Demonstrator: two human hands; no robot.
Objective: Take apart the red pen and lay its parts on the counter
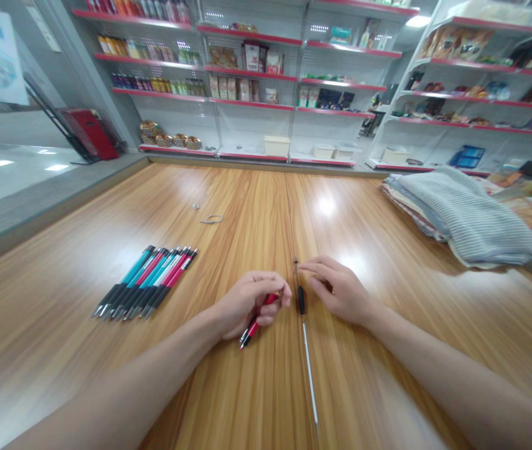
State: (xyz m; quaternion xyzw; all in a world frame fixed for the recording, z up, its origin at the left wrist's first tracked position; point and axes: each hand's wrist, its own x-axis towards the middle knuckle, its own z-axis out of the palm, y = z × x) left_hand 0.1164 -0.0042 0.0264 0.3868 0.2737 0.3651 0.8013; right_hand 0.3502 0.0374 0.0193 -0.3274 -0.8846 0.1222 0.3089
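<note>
My left hand (252, 301) is closed around a red pen barrel (257, 322) whose black end pokes out toward me. My right hand (338, 289) rests on the wooden table (247, 200) with its fingertips pinched near a tiny part at the table seam; I cannot make out what it is. Between the hands lie a short black pen piece (301, 299) and a thin white refill (310, 375) stretching toward me. To the left, several teal and red pens (146, 282) lie side by side in a row.
A small ring and a thin loop (212, 219) lie farther back on the table. Folded striped cloths (462, 215) are stacked at the right edge. Red-trimmed store shelves (247, 72) with goods line the back and right walls.
</note>
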